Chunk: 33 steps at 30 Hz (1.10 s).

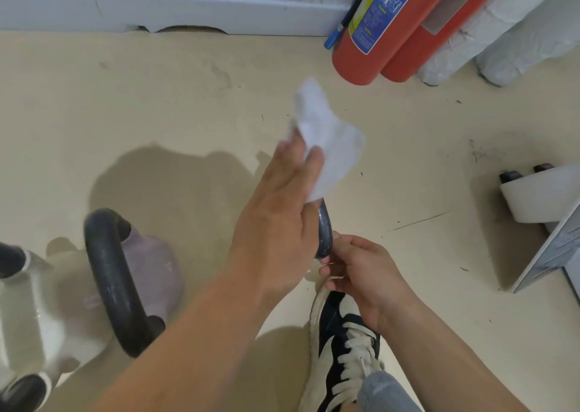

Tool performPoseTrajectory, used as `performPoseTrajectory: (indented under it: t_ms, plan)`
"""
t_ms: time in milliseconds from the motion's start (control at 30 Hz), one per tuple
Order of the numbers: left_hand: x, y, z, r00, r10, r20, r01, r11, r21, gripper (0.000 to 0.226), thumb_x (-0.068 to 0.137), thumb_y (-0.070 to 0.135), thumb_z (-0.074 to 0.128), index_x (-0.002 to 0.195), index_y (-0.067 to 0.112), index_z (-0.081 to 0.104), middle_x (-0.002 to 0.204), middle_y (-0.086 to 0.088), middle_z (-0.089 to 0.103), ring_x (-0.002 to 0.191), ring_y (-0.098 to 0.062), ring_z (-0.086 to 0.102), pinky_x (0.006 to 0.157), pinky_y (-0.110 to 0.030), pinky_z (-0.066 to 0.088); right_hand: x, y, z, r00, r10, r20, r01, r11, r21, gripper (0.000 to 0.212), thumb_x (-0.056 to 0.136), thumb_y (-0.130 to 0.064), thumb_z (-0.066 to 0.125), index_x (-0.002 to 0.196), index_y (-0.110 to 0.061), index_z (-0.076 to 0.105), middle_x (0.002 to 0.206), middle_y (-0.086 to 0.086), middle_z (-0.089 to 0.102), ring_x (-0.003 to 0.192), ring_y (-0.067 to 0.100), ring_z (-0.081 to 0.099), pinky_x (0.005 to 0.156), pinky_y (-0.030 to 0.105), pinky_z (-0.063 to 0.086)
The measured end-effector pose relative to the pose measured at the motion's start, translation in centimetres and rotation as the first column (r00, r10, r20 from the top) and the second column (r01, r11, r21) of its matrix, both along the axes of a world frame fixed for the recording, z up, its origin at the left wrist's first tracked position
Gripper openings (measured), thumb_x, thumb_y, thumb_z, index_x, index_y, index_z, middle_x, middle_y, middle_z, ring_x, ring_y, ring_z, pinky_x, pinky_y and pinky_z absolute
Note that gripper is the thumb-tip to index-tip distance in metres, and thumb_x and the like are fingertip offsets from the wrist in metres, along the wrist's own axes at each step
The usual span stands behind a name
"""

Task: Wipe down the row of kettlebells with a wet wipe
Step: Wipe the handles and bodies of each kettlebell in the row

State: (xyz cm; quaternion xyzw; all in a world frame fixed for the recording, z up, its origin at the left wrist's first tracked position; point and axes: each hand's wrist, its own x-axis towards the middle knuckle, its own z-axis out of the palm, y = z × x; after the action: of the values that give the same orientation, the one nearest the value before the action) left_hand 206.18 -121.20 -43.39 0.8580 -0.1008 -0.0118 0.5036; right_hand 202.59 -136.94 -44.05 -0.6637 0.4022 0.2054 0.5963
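My left hand [282,217] pinches a crumpled white wet wipe [329,141], lifted above the floor and blurred. Just below the wipe, a dark curved kettlebell handle [324,232] shows between my hands. My right hand [361,270] grips its lower end, and the body of this kettlebell is hidden behind my left hand. To the left, a pale purple kettlebell [153,270] with a dark handle [110,279] stands on the floor. A white kettlebell [31,317] with dark handle ends stands at the far left edge.
Two red fire extinguishers [376,34] lean at the wall at top right, beside white wrapped cylinders [508,53]. A white wheeled stand [539,195] sits at right. My shoe [342,349] is under my right hand. A white baseboard [188,12] runs along the back.
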Motion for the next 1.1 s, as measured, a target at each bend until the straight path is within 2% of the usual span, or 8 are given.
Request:
performPoseTrajectory:
  t_ms: [133, 433, 533, 600, 733, 900, 1000, 1100]
  plan:
    - [-2.5, -0.6, -1.8, 0.973, -0.200, 0.117, 0.170, 0.959, 0.229, 0.060, 0.095, 0.023, 0.033, 0.152, 0.008, 0.042, 0.167, -0.006, 0.022, 0.157, -0.026, 0.010, 0.121, -0.054, 0.028, 0.1, -0.7, 0.4, 1.000, -0.020, 0.021, 0.020, 1.000, 0.017, 0.016, 0.101, -0.013, 0.060, 0.101, 0.000, 0.071, 0.078, 0.013, 0.065, 0.064, 0.023, 0.059, 0.054, 0.031, 0.049]
    - [-10.6, -1.3, -4.0, 0.918, -0.380, 0.114, 0.324, 0.883, 0.339, 0.053, 0.077, 0.020, 0.049, 0.125, 0.013, 0.071, 0.144, -0.001, 0.059, 0.147, -0.019, 0.039, 0.117, -0.040, 0.033, -0.6, -1.7, 1.6, 0.990, -0.141, 0.013, 0.141, 0.986, -0.090, 0.025, 0.099, 0.001, 0.049, 0.107, -0.008, 0.072, 0.081, 0.013, 0.071, 0.067, 0.025, 0.063, 0.064, 0.035, 0.055]
    - [-11.7, -0.6, -4.2, 0.966, -0.260, -0.006, 0.255, 0.943, 0.211, 0.035, 0.082, 0.019, 0.047, 0.106, 0.018, 0.072, 0.112, 0.006, 0.070, 0.113, -0.019, 0.064, 0.097, -0.034, 0.051, -0.6, -2.1, 1.7, 0.990, -0.140, 0.032, 0.143, 0.981, -0.131, 0.023, 0.102, -0.005, 0.051, 0.114, -0.008, 0.070, 0.084, 0.011, 0.068, 0.068, 0.024, 0.061, 0.065, 0.036, 0.051]
    - [-11.1, 0.1, -3.7, 0.988, -0.115, -0.106, 0.137, 0.964, 0.227, 0.021, 0.088, 0.026, 0.045, 0.097, 0.023, 0.063, 0.083, 0.010, 0.058, 0.077, -0.017, 0.057, 0.067, -0.030, 0.049, -0.6, -2.1, 1.8, 0.991, -0.132, 0.035, 0.135, 0.980, -0.144, 0.021, 0.103, -0.007, 0.052, 0.113, -0.008, 0.070, 0.086, 0.012, 0.068, 0.072, 0.025, 0.063, 0.064, 0.038, 0.052]
    - [-8.1, 0.9, -1.9, 0.925, 0.211, -0.315, -0.183, 0.976, 0.116, 0.018, 0.090, 0.034, 0.038, 0.073, 0.027, 0.044, 0.058, 0.004, 0.046, 0.059, -0.021, 0.045, 0.056, -0.039, 0.039, -0.3, -1.7, 2.0, 0.994, -0.106, 0.039, 0.110, 0.986, -0.128, 0.020, 0.103, -0.009, 0.054, 0.113, -0.008, 0.071, 0.090, 0.013, 0.068, 0.075, 0.025, 0.064, 0.064, 0.038, 0.052]
    - [-3.7, 1.0, 1.5, 0.902, 0.401, -0.157, -0.419, 0.902, -0.103, 0.017, 0.098, 0.026, 0.034, 0.090, 0.023, 0.049, 0.084, 0.011, 0.054, 0.078, -0.014, 0.047, 0.067, -0.034, 0.038, -0.4, -1.5, 2.1, 0.994, -0.099, 0.051, 0.102, 0.992, -0.071, 0.018, 0.105, -0.009, 0.054, 0.112, -0.005, 0.070, 0.087, 0.014, 0.066, 0.071, 0.026, 0.061, 0.058, 0.035, 0.050]
    - [-1.8, -0.3, 1.9, 0.991, 0.094, 0.095, -0.102, 0.991, 0.088, 0.050, 0.096, 0.025, 0.030, 0.136, 0.013, 0.056, 0.147, -0.002, 0.054, 0.139, -0.023, 0.043, 0.112, -0.037, 0.039, -0.5, -1.4, 2.1, 0.992, -0.109, 0.059, 0.112, 0.992, -0.051, 0.019, 0.105, -0.009, 0.053, 0.112, -0.003, 0.070, 0.085, 0.015, 0.066, 0.068, 0.026, 0.060, 0.058, 0.035, 0.048]
    - [-1.7, -1.6, 1.1, 0.975, -0.215, 0.057, 0.179, 0.910, 0.374, 0.063, 0.091, 0.033, 0.019, 0.140, 0.016, 0.055, 0.161, 0.003, 0.037, 0.156, -0.021, 0.013, 0.120, -0.044, 0.032, -0.4, -1.5, 2.0, 0.991, -0.109, 0.079, 0.110, 0.994, -0.017, 0.023, 0.104, -0.012, 0.053, 0.114, 0.000, 0.071, 0.088, 0.017, 0.067, 0.072, 0.028, 0.061, 0.061, 0.038, 0.049]
